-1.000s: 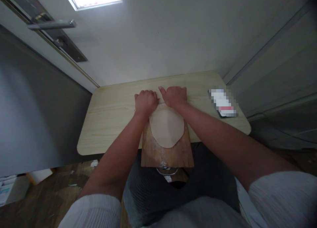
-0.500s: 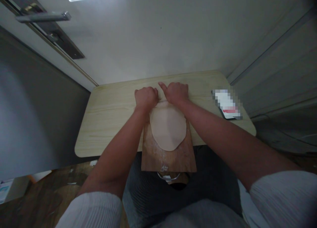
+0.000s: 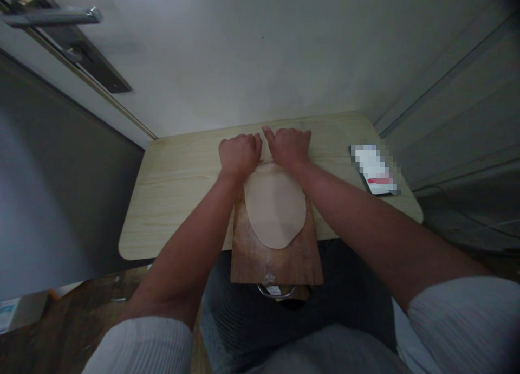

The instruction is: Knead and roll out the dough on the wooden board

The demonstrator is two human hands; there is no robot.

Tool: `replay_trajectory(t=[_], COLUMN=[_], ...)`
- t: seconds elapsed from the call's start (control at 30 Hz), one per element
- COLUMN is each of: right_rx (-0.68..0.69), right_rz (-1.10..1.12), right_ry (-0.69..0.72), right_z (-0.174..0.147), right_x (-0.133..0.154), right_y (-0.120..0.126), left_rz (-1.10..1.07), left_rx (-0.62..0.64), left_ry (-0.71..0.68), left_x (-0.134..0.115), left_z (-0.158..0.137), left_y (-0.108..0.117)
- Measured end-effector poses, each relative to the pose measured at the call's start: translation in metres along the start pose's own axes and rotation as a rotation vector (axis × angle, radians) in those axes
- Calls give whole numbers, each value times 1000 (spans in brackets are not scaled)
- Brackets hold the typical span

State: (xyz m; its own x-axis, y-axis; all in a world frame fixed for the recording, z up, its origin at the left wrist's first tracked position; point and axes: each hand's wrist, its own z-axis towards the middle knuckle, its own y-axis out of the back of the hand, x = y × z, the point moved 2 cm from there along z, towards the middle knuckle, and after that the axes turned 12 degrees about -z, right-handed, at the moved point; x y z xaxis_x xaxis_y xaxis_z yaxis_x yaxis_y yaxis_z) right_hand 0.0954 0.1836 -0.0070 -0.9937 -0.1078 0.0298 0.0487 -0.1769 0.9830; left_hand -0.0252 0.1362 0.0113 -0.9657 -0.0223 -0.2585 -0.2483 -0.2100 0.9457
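A flat, pale sheet of dough (image 3: pixel 275 208) with a rounded near end lies on a brown wooden board (image 3: pixel 276 268), which shows streaks of white powder. At the sheet's far end, my left hand (image 3: pixel 240 154) is closed, knuckles up. My right hand (image 3: pixel 290 146) is closed beside it, its thumb pointing up and inward toward the left hand. A narrow gap separates the two. The curled fingers face away from me, so whatever they hold, if anything, is hidden. Hands and wrists also cover the far corners of the board.
The board rests on a light wood table (image 3: pixel 170 200) and juts over its near edge above my lap. A phone (image 3: pixel 376 171), partly blurred out, lies at the table's right. Behind stands a pale door with a metal handle (image 3: pixel 52 17). A metal ring (image 3: pixel 276 294) shows under the board.
Both closed hands have shifted very slightly away from me at the dough's far end. The view has tilted a little downward. The dough and board look nearly the same.
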Motion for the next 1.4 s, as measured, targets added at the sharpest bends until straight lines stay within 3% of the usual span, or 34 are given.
replay_trajectory(t=[0.1,0.2,0.4,0.53,1.0,1.4], right_rx=[31,33,45,36,130,185], right_rz=[1,-3,2,-47,-33,-24], right_ry=[-32,-43,-7,96,75,78], right_z=[0,0,-11,-28,-24,-5], right_x=[0,0,-10,-18,-17,-12], right_y=[-1,0,11,11,3,-1], left_rz=[-11,0,-2,-12,-42,-71], left_rx=[11,8,53,84,127,230], left_ry=[-28,30,50,45,13,114], left_x=[-3,-4,-5,-4,2,9], left_z=[-10,-21,-27,-26,-10,12], left_y=[-2,-8,-13,-12,-19,-23])
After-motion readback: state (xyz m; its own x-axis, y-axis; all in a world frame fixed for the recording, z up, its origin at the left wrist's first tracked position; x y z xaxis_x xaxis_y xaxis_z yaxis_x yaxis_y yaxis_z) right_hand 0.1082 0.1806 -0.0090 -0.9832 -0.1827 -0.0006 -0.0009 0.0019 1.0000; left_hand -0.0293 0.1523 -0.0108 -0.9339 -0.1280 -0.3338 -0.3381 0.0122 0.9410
